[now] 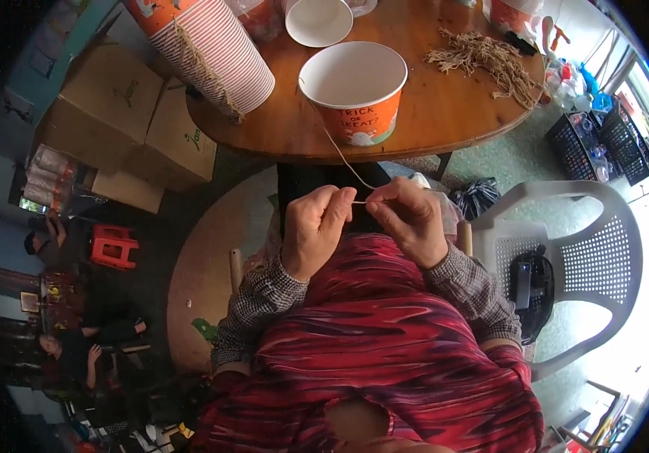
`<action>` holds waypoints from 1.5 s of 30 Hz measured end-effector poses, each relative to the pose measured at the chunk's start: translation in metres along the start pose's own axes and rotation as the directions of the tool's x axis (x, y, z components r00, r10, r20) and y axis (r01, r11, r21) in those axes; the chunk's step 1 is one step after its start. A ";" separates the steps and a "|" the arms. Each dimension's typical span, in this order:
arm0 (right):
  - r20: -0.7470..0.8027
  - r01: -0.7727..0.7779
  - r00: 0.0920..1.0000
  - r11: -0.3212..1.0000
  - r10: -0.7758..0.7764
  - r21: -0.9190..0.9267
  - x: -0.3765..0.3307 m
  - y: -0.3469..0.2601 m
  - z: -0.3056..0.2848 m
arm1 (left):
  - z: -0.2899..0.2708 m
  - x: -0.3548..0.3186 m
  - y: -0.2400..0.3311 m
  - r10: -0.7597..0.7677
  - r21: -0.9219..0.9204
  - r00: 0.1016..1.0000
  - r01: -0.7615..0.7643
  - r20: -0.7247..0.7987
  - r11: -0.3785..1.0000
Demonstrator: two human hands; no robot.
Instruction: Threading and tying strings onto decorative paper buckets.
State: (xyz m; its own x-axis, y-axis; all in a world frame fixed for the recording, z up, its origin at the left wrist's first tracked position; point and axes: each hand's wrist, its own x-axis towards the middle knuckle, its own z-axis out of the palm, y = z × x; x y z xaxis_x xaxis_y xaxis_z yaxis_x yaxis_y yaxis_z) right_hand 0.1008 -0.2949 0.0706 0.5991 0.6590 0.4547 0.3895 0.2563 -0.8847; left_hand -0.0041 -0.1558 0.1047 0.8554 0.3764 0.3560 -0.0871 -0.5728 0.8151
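Left hand [315,230] and right hand [410,219] pinch thin cord [345,161] between fingertips; it trails toward eleven o'clock, to the paper bucket [376,123]; the cord looks light, limp, best gripped near its end; the bucket seems crushable.

Cup [359,121] and cord [342,158]. The cup, wide-mouthed and tapering toward its base, stood upright at the near edge of the table [453,113]; its interior was plain white, its outer wall orange with dark lettering and a pale figure low down. The cord, thin and beige, ran from the left of the rim along the outer wall, then sloped over the table edge, a short length stretched between the left hand [317,226] and right hand [411,219].
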 end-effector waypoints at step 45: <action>0.126 0.016 0.991 0.963 -0.052 0.269 0.126 -0.029 -0.046 | -0.014 0.068 -0.003 0.758 0.590 0.628 -0.548 -0.178 0.593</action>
State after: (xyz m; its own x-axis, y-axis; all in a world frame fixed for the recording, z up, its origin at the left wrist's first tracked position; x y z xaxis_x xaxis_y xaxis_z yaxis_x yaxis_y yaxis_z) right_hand 0.1969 -0.2525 0.1585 0.4851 0.7286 0.4835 0.1969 0.4477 -0.8723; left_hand 0.0473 -0.1184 0.1327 0.3800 -0.0681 0.9225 -0.2193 -0.9755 0.0183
